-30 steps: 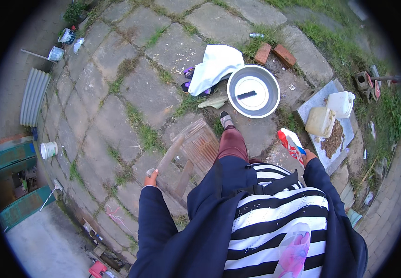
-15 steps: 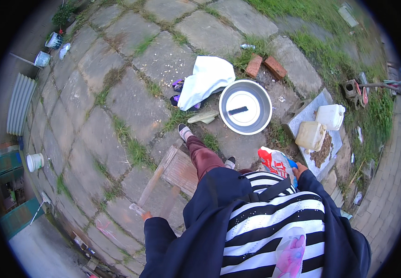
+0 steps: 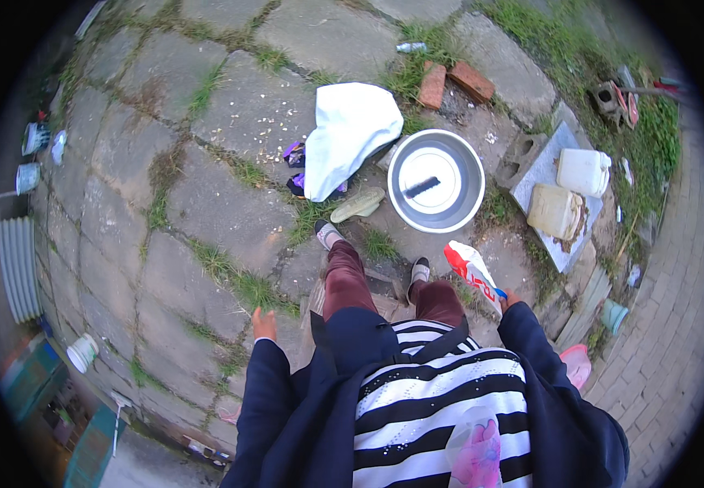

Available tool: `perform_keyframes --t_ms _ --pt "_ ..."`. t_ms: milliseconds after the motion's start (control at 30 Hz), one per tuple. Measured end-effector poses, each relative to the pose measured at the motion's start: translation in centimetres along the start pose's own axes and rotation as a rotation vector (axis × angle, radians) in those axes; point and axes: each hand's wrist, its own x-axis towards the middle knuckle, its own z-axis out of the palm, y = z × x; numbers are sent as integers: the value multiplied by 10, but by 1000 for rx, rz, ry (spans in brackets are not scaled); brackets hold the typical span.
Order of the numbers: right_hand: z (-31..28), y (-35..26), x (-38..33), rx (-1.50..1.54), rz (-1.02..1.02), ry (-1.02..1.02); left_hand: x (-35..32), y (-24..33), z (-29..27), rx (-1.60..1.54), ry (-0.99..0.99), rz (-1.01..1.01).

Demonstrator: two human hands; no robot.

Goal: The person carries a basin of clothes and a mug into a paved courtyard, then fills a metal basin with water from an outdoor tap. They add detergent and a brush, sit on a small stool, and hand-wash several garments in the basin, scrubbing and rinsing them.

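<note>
My right hand point(image 3: 510, 301) is closed on the top of a white plastic bag point(image 3: 472, 272) with red and blue print, which hangs out in front of it. My left hand point(image 3: 264, 324) is held out at my left side with nothing in it, its fingers apart. Ahead of my feet stands a wide metal basin point(image 3: 475, 183), and a black brush-like thing point(image 3: 423, 187) lies on its pale bottom. Part of a wooden seat point(image 3: 311, 302) shows beside my legs, mostly hidden by them.
Left of the basin, a white sack point(image 3: 354, 134) covers dark and purple items. Two red bricks point(image 3: 432, 85) lie beyond. Two plastic jugs point(image 3: 584, 172) rest on a grey slab point(image 3: 565, 255) to the right. A white bucket point(image 3: 84, 353) stands far left on grass-seamed paving.
My left hand has left the wooden seat and lifted, fingers opening. The seat is now mostly behind my legs. The bag in my right hand hangs further forward, and my view has shifted.
</note>
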Motion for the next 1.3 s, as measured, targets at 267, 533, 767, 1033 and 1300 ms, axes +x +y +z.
perform_keyframes --t_ms 267,533,767,1033,1300 --pt "42 -6 9 59 -37 -19 7 236 -89 -697 -87 119" --pt "126 9 75 111 23 -288 -19 253 -65 -526 44 -40" --pt "125 7 117 431 348 -88 -20 263 -1 -355 -206 -144" --pt "140 36 168 678 582 1 -16 266 -36 -250 -158 -193" --pt "135 72 221 653 512 -8 -35 265 -46 -35 -98 -203"
